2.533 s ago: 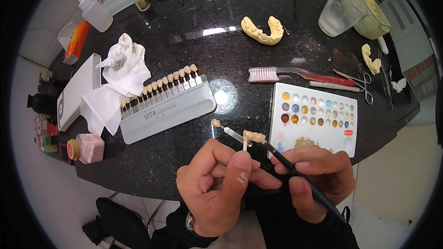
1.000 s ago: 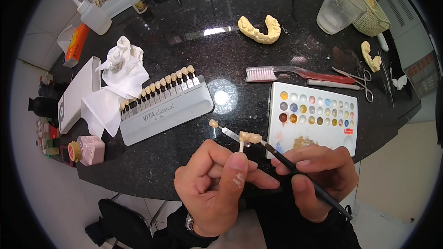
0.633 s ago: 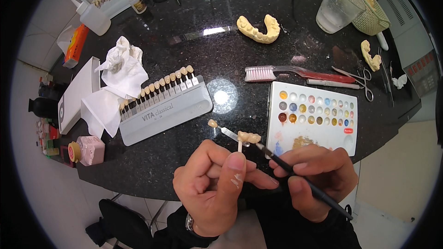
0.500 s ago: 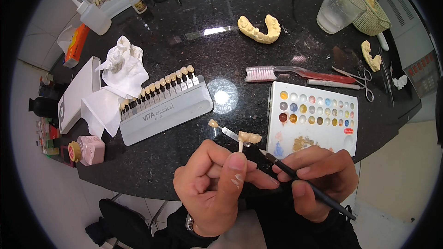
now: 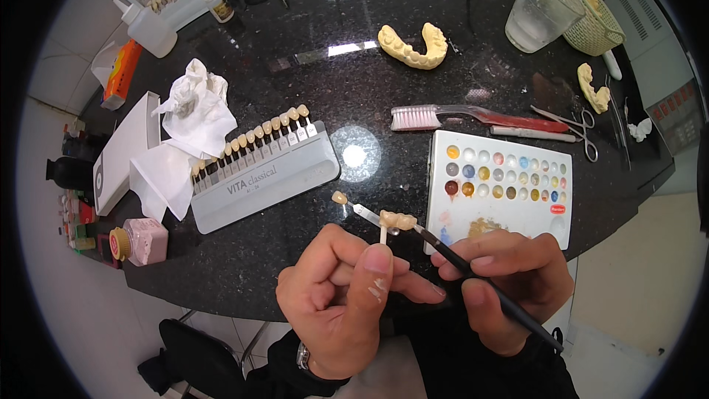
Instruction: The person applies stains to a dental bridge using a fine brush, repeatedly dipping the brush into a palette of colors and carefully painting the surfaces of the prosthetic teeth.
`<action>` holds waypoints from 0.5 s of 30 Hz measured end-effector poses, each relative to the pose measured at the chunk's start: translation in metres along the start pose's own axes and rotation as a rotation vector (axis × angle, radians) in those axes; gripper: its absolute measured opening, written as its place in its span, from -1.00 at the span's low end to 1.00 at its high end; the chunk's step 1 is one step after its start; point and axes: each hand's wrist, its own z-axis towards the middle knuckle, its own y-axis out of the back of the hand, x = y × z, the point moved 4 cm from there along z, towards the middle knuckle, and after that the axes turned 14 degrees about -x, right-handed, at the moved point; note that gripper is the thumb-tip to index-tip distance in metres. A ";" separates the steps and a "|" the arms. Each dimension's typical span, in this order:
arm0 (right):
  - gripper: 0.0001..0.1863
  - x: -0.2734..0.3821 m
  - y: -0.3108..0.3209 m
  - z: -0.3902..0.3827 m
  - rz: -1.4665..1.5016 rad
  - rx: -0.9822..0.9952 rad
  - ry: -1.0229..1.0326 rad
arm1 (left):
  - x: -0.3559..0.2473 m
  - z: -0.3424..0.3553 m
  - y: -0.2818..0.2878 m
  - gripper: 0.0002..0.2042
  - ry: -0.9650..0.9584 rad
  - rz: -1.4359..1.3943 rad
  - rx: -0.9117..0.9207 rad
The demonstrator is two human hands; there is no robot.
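My left hand (image 5: 347,303) is closed on a pale stick topped by a tooth-coloured multi-unit dental piece (image 5: 397,219). Behind that piece is a single shade tab (image 5: 339,197) on a metal strip; I cannot tell whether it is held or lying down. My right hand (image 5: 517,288) grips a slim black brush (image 5: 509,310), its tip at the right end of the dental piece. Just beyond this hand lies a white palette (image 5: 557,229) with rows of coloured wells. Left of my hands lies the grey shade guide (image 5: 295,175) with its row of tooth samples.
Around the dark stone worktop (image 5: 332,81) are tissues (image 5: 193,107), a white case (image 5: 122,151), a pink jar (image 5: 148,240), bottles (image 5: 148,26), plaster models (image 5: 413,55), a toothbrush (image 5: 417,118), scissors (image 5: 589,144), a cup (image 5: 535,18) and a basket (image 5: 591,41).
The brush tip had drawn back to the lower right of the dental piece half a second ago; it is now at the piece again. My left hand is nearly still.
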 end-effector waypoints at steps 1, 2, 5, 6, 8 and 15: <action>-0.74 -0.001 -0.001 0.000 0.000 -0.001 -0.002 | 0.000 0.000 0.001 -0.79 -0.002 0.006 -0.002; -0.76 -0.001 -0.002 0.000 -0.052 0.032 -0.006 | 0.000 0.000 0.001 -0.79 -0.006 -0.002 -0.004; -0.75 0.002 -0.003 -0.001 -0.093 0.085 0.004 | -0.002 0.000 0.002 -0.79 -0.014 -0.018 -0.004; -0.74 0.000 0.001 -0.001 -0.026 0.068 0.018 | -0.001 0.000 0.001 -0.79 -0.011 -0.011 0.001; -0.71 -0.001 0.003 0.000 0.031 0.043 0.028 | -0.001 -0.001 0.000 -0.79 -0.007 -0.002 0.009; -0.75 0.002 -0.001 -0.001 -0.094 0.086 0.030 | 0.000 0.000 0.001 -0.79 -0.021 -0.009 0.004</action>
